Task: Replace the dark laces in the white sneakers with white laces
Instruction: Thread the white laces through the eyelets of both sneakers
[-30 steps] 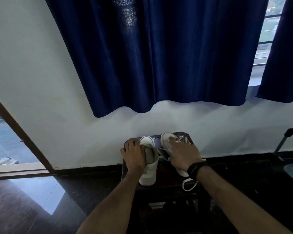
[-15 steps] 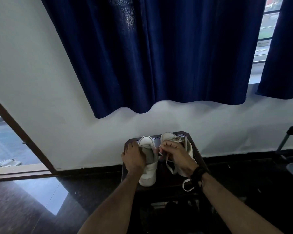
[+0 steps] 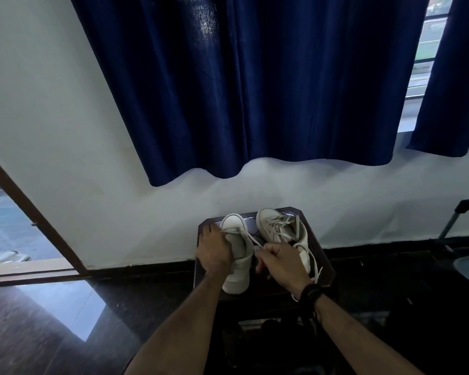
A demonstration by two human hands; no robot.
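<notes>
Both white sneakers sit toes-away on a small dark stool (image 3: pixel 313 231) with clipped corners, at about 6 o'clock in my view, pushed up against the pale wall. My left hand (image 3: pixel 214 253) wraps the left sneaker (image 3: pixel 238 272) from its 9 o'clock side, fingers curled over the upper and pressing on the grey tongue; its smooth rounded toe cap points to 12 o'clock. My right hand (image 3: pixel 278 262), a dark band at the wrist, is closed in a pinch on a flat white lace (image 3: pixel 251 238) that runs taut from my fingertips up toward 10 o'clock across the tongue to the eyelets by my left fingers. The right sneaker (image 3: pixel 282 228) stands just beside, at 2 o'clock from that pinch, already criss-crossed with pale laces; a loose loop of lace (image 3: pixel 315 263) trails off its heel over the stool's edge at 4 o'clock. Above, a heavy navy curtain (image 3: pixel 241 90) hangs in soft vertical folds with a wavy hem. The floor (image 3: pixel 52 320) at 8 o'clock is dark, glossy stone.
</notes>
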